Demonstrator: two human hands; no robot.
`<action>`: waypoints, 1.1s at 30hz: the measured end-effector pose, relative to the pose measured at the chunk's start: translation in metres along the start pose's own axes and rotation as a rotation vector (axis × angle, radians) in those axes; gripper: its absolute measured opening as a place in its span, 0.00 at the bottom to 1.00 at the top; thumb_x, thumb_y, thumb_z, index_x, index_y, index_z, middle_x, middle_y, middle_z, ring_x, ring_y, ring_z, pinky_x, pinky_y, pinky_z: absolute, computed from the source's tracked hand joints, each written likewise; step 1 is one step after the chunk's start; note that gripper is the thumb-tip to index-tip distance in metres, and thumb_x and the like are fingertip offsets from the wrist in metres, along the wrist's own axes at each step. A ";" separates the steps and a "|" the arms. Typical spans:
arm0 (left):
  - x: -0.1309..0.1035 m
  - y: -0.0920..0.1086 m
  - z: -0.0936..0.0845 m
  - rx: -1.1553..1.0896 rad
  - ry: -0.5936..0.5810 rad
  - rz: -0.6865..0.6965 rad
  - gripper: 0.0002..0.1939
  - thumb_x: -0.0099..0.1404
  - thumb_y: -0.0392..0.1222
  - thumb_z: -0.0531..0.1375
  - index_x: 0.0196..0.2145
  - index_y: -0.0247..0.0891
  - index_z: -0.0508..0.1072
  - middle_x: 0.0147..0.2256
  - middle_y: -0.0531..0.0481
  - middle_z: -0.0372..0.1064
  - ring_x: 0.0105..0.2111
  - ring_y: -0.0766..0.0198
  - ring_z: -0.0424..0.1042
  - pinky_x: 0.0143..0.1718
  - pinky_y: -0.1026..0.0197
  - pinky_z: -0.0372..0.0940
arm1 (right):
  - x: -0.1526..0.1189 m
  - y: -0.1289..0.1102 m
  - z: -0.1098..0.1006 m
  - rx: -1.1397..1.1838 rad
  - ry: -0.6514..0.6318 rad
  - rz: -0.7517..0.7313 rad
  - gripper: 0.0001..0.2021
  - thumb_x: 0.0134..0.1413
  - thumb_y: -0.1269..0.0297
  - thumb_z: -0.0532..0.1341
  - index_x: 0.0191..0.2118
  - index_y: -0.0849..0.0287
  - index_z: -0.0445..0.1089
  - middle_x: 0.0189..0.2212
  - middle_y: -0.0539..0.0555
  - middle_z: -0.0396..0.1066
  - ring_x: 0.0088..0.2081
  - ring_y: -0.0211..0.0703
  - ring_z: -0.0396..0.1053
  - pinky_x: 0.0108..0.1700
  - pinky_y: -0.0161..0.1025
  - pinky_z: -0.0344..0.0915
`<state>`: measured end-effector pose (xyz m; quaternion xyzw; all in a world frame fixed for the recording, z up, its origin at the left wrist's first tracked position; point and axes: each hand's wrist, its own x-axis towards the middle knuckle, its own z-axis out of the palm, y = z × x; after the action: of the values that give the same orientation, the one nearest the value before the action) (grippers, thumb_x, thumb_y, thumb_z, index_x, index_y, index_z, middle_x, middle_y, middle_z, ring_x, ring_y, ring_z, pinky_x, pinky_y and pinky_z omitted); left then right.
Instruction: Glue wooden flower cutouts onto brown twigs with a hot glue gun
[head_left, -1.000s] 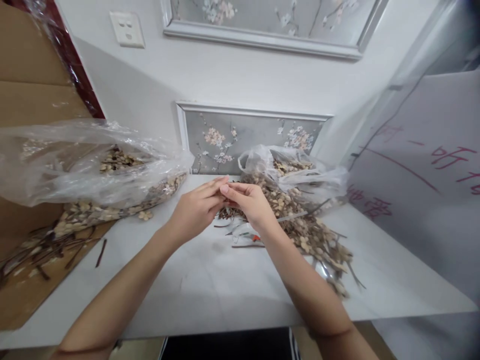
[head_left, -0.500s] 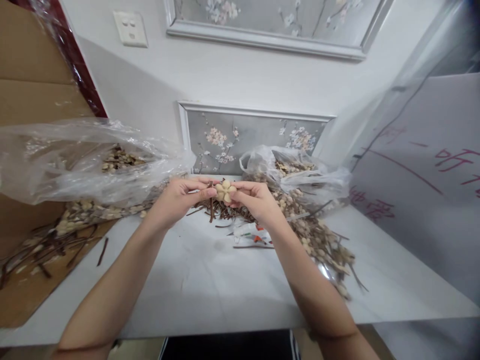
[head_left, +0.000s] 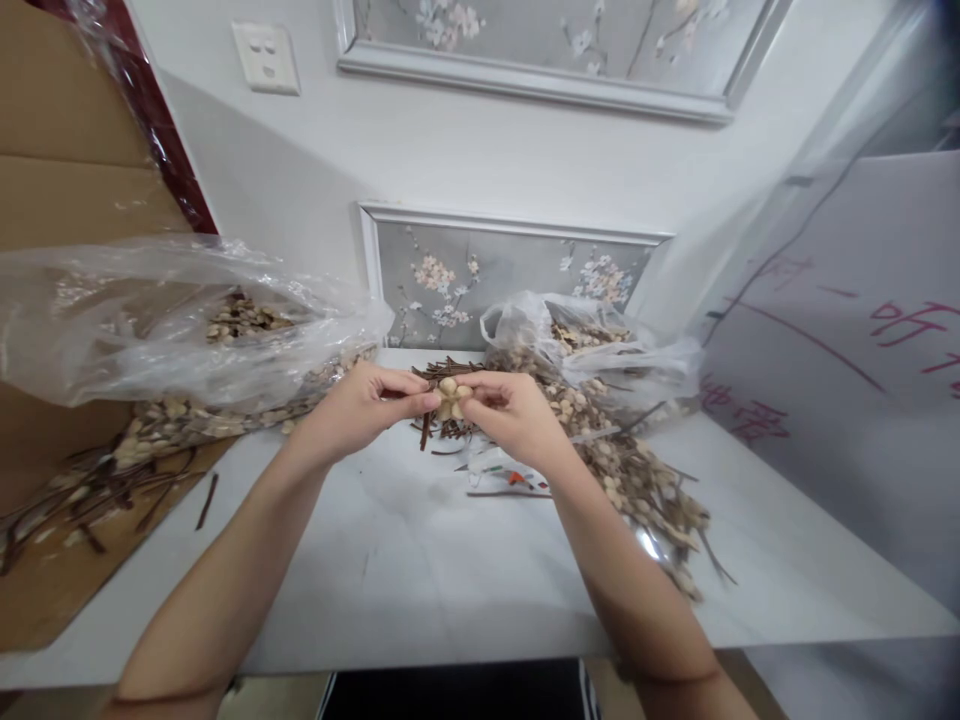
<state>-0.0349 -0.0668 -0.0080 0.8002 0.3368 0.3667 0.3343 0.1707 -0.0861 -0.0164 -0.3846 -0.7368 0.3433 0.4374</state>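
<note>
A pale, flower-shaped piece [head_left: 451,398] with rounded petals is between my two hands, above the middle of the table. My left hand [head_left: 371,402] pinches its left side with thumb and fingers. On the right side, my right hand [head_left: 510,410] grips the same piece, thumb in front. Just behind and below the fingers lies a pile of dark brown sticks [head_left: 450,370]. Part of the piece is covered by my fingertips.
Clear plastic bags of pale dried pieces stand at the left [head_left: 180,340] and right [head_left: 600,345]. Stemmed pieces [head_left: 637,480] spread along the right. A small packet with orange marks [head_left: 506,472] lies on the white table [head_left: 420,580]. Cardboard [head_left: 75,570] is at left.
The flower-shaped piece has tilted and moved slightly down between my hands. My fingers have shifted a little around it, and more of the stick pile shows behind.
</note>
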 end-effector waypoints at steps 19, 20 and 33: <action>0.007 -0.001 -0.009 0.060 0.007 -0.021 0.18 0.62 0.52 0.62 0.22 0.36 0.77 0.21 0.50 0.70 0.23 0.64 0.66 0.23 0.63 0.57 | -0.095 0.128 -0.036 -0.836 0.096 0.308 0.21 0.46 0.48 0.68 0.40 0.60 0.76 0.45 0.64 0.73 0.49 0.60 0.68 0.49 0.46 0.64; 0.007 -0.001 -0.010 0.058 0.013 -0.011 0.18 0.62 0.52 0.62 0.22 0.36 0.77 0.21 0.50 0.70 0.23 0.64 0.67 0.23 0.63 0.58 | -0.087 0.129 -0.036 -0.829 0.071 0.234 0.18 0.47 0.49 0.68 0.36 0.60 0.76 0.46 0.64 0.72 0.51 0.61 0.66 0.51 0.47 0.63; -0.007 0.004 -0.026 0.069 0.185 -0.041 0.15 0.60 0.52 0.64 0.28 0.37 0.82 0.22 0.49 0.74 0.26 0.60 0.72 0.23 0.64 0.63 | -0.041 0.001 -0.073 -0.733 0.619 -0.056 0.19 0.56 0.45 0.59 0.26 0.56 0.63 0.17 0.49 0.64 0.19 0.39 0.61 0.23 0.37 0.55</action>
<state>-0.0585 -0.0670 0.0056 0.7669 0.3948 0.4203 0.2816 0.2506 -0.1087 -0.0050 -0.5778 -0.6544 -0.0816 0.4809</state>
